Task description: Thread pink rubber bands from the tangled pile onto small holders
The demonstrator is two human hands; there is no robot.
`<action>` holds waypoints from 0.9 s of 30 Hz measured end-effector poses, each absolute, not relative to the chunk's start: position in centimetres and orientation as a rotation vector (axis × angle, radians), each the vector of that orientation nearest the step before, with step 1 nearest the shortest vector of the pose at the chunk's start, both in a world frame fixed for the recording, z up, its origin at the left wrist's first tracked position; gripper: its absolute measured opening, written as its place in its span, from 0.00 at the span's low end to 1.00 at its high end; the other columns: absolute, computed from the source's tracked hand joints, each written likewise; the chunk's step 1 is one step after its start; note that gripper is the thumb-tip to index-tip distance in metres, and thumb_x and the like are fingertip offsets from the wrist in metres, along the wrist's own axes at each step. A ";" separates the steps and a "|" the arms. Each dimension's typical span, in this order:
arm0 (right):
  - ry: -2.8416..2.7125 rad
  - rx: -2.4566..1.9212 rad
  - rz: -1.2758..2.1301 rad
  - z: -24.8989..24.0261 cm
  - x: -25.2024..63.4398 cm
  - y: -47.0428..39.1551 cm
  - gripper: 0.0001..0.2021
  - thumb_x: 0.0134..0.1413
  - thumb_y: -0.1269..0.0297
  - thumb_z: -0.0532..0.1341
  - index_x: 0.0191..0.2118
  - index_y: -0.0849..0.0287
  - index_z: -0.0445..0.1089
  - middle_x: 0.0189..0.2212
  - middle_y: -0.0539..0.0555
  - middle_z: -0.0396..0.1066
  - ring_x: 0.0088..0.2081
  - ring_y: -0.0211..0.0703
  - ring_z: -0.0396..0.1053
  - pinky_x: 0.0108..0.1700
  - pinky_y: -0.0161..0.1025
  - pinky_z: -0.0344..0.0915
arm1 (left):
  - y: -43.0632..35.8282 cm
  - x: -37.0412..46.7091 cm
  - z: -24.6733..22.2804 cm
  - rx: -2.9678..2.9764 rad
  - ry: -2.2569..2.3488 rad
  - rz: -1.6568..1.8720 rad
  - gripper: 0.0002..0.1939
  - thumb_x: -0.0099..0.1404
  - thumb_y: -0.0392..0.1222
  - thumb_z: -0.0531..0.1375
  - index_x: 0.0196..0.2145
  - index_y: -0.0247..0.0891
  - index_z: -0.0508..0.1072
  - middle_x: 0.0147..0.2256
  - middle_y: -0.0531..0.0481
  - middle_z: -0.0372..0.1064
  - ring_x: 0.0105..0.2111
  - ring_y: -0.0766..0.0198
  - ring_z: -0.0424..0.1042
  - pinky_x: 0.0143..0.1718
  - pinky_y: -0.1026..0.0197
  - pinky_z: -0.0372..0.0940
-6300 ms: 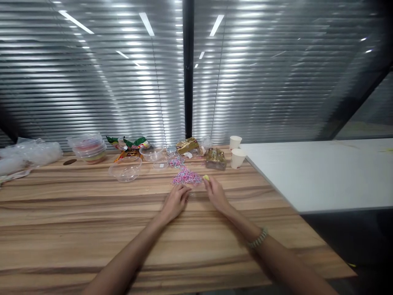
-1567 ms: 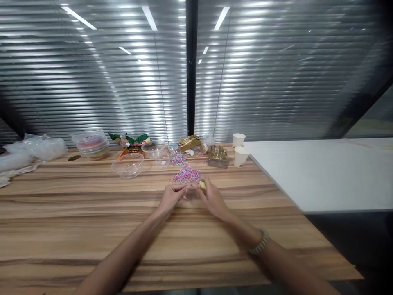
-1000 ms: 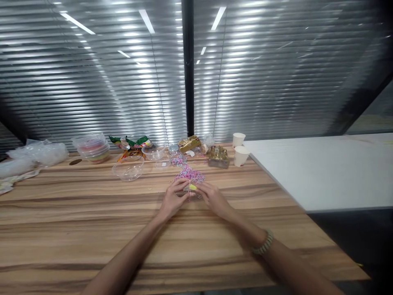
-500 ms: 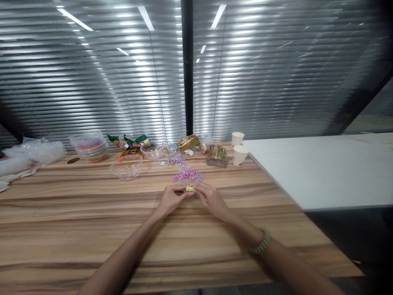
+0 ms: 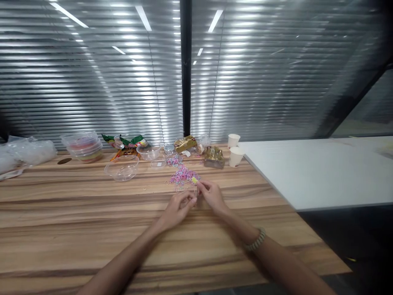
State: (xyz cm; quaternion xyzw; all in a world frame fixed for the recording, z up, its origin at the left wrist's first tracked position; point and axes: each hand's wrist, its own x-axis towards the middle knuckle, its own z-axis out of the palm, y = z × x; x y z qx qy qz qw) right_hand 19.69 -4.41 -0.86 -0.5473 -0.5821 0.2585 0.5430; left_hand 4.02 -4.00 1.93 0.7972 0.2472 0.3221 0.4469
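One yellow piece (image 5: 194,180) is gripped by the right hand (image 5: 212,197) over the far half of the worktop (image 5: 172,254). Closed fingertips of the left hand (image 5: 175,209) pinch a thin strand (image 5: 195,191) below it. Multicoloured small loops (image 5: 181,175) lie heaped just beyond. Two paper cups (image 5: 236,157) stand near the far right corner.
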 end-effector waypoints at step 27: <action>-1.225 -0.990 1.054 0.5 18.8 -5.4 0.19 0.53 0.53 0.53 0.19 0.62 0.60 0.21 0.50 0.61 0.29 0.36 0.61 0.35 0.33 0.57 | -4.1 4.4 2.0 1.662 0.711 1.063 0.11 0.61 0.44 0.52 0.28 0.36 0.67 0.33 0.49 0.61 0.36 0.64 0.61 0.38 0.63 0.57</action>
